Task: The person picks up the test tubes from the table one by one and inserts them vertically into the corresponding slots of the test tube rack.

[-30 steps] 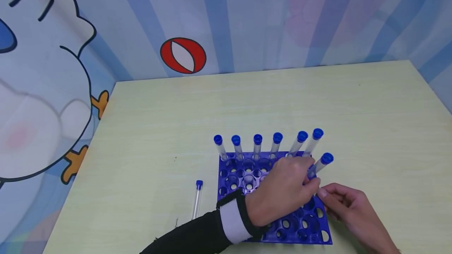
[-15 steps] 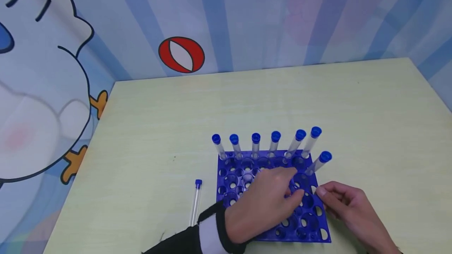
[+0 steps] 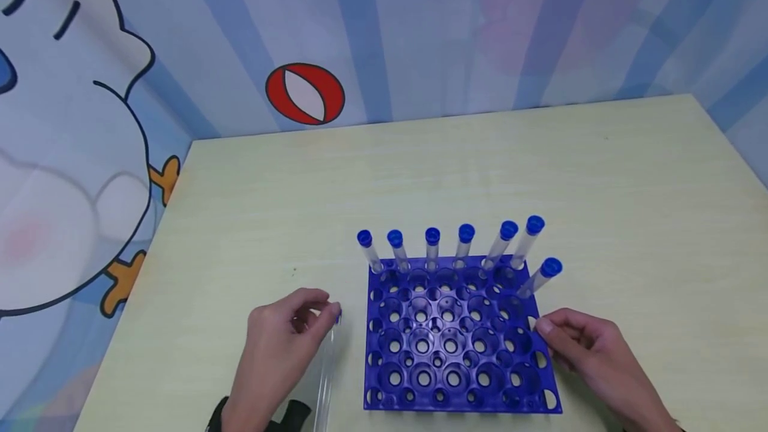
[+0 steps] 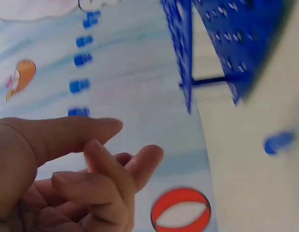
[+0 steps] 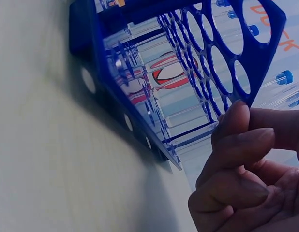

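Note:
A blue test tube rack [image 3: 438,359] with rows of round holes stands on the table. Thumb and fingers of my right hand [image 3: 591,359] pinch its right edge, also seen in the right wrist view. My left hand [image 3: 285,345] hovers left of the rack, its thumb and fingertips over the blue-capped end of a clear test tube [image 3: 324,379] lying on the table. The left wrist view shows a gap between that thumb and the fingers, with the blue cap [image 4: 279,142] apart from them. Several capped test tubes [image 3: 433,249] stand along the rack's back row, and one test tube [image 3: 540,277] leans at the right edge.
The pale table [image 3: 450,179] meets a blue striped backdrop [image 3: 420,32] with a red and white ball print [image 3: 305,93]. A cartoon figure [image 3: 66,152] is printed on the left wall. Dark strap material [image 3: 294,414] lies near my left wrist.
My left hand has left the rack's right side, near the leaning tube, and moved left to the lying test tube. The right hand stays on the rack's edge.

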Motion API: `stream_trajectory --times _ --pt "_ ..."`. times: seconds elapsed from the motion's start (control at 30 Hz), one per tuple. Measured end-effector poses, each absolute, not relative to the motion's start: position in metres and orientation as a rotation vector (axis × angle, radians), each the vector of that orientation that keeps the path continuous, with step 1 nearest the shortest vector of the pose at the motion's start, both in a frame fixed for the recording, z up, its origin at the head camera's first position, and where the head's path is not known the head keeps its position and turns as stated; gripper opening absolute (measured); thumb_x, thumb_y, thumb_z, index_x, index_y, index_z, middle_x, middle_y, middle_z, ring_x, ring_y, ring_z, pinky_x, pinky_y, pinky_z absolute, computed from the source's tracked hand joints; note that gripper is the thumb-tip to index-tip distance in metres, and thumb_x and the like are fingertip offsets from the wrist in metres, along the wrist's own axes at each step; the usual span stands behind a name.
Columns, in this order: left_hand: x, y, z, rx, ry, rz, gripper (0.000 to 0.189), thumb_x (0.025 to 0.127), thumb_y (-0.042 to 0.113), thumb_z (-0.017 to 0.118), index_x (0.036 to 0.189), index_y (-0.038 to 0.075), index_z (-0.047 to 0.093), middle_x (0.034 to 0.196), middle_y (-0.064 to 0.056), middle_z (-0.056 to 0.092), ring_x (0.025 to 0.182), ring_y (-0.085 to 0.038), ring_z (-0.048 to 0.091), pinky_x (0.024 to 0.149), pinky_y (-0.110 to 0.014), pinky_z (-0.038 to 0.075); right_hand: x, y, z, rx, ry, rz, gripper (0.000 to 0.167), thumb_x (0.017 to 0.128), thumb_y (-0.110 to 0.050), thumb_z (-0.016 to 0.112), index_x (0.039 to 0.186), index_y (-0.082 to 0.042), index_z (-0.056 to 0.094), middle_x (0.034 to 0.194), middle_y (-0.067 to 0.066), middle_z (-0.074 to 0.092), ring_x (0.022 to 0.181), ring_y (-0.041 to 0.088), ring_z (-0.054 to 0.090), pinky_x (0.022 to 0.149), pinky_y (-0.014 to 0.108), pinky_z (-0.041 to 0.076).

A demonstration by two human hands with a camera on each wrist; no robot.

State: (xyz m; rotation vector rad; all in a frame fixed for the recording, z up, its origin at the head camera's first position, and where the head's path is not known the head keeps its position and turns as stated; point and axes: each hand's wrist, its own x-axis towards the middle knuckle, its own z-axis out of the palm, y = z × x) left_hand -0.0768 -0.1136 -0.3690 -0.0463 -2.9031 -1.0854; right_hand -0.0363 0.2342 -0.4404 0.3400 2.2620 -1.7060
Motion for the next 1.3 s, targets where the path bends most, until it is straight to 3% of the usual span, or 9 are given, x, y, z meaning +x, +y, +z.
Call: stream_trajectory --times 0.27,0.47,0.67,1.3 --pt "-0.066 -0.139 -0.392 0.280 -3.131 -1.054 0.024 0.079 0.026 0.070 0.094 0.007 0.067 0.074 0.004 0.064 0.065 -0.009 0.053 0.055 -0.022 0.044 -0.035 0.234 -0.440 0.323 2.264 -1.715 0.039 0.092 -0.038 0.051 0.100 -0.001 0.060 0.074 0.003 0.054 0.063 0.018 0.050 0.052 0.030 0.041" --pt "-0.060 -0.139 -0.411 0.188 -3.149 -1.025 0.026 0.077 0.030 0.072 0.086 0.006 0.066 0.067 0.004 0.058 0.062 -0.008 0.049 0.057 -0.022 0.043 -0.034 0.234 -0.441 0.305 2.271 -1.717 0.038 0.093 -0.036 0.051 0.100 -0.001 0.060 0.074 0.004 0.054 0.063 0.020 0.050 0.053 0.030 0.042" --pt "-0.062 -0.136 -0.422 0.183 -3.236 -0.961 0.022 0.074 0.024 0.075 0.080 0.006 0.065 0.065 0.003 0.055 0.060 -0.010 0.046 0.055 -0.022 0.041 -0.034 0.234 -0.442 0.296 2.265 -1.727 0.037 0.092 -0.036 0.051 0.100 -0.001 0.060 0.073 0.003 0.055 0.063 0.020 0.050 0.053 0.030 0.042" --pt "-0.064 -0.130 -0.426 0.264 -3.256 -1.031 0.013 0.074 0.016 0.072 0.075 0.006 0.064 0.062 0.002 0.054 0.057 -0.010 0.046 0.050 -0.022 0.037 -0.035 0.233 -0.440 0.315 2.257 -1.716 0.039 0.092 -0.037 0.051 0.100 0.000 0.060 0.072 0.003 0.053 0.061 0.019 0.049 0.050 0.031 0.040"
